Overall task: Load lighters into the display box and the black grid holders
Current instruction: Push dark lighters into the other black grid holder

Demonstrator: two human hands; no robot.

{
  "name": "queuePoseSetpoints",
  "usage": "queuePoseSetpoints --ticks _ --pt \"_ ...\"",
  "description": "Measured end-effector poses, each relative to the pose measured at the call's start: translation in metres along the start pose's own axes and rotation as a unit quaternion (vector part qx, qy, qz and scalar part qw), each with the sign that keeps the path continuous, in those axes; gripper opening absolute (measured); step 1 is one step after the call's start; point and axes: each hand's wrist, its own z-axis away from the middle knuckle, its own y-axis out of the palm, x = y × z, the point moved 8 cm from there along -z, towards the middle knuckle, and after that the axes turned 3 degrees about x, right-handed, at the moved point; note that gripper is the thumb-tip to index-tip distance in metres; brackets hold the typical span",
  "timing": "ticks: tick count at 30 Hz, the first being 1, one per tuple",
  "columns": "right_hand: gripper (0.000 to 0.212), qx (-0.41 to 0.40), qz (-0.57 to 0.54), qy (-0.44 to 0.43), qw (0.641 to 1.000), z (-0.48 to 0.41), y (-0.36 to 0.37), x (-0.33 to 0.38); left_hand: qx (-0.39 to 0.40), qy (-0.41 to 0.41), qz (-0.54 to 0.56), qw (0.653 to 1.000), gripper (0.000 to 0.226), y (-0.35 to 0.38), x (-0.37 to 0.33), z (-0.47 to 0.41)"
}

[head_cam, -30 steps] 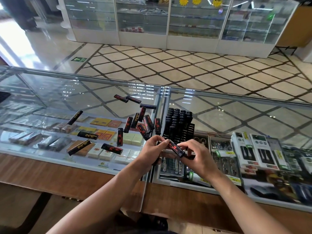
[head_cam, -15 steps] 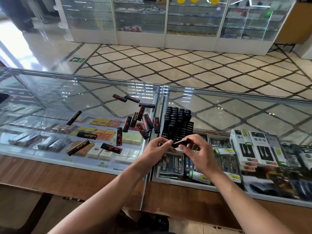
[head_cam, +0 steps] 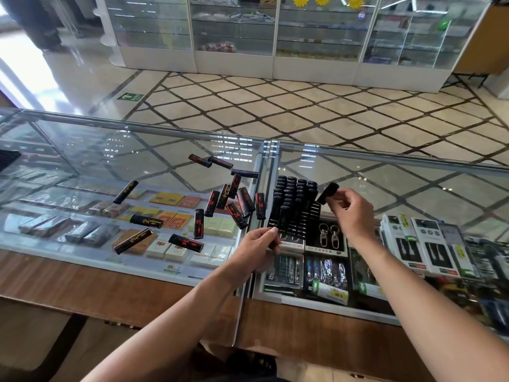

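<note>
Your right hand (head_cam: pixel 349 209) has parted from your left hand (head_cam: pixel 257 244) and now pinches a lighter (head_cam: pixel 327 193) just above the black grid holder (head_cam: pixel 293 205). Whether the curled left holds anything, I cannot tell. Slotting looks next; loose lighters (head_cam: pixel 243 198) wait on the glass counter (head_cam: pixel 110 161).

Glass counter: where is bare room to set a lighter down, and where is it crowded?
Free: the right pane beyond the right hand and black grid holder, and the left pane's far strip. Crowded: the loose lighters left of the metal seam.
</note>
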Motion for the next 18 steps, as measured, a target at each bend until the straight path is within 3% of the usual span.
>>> queuePoseSetpoints --ticks 18 --pt "0.028 0.054 0.115 -0.059 0.99 -0.014 0.018 -0.003 -0.01 0.0 -0.028 1.0 0.029 -0.003 0.002 -0.003"
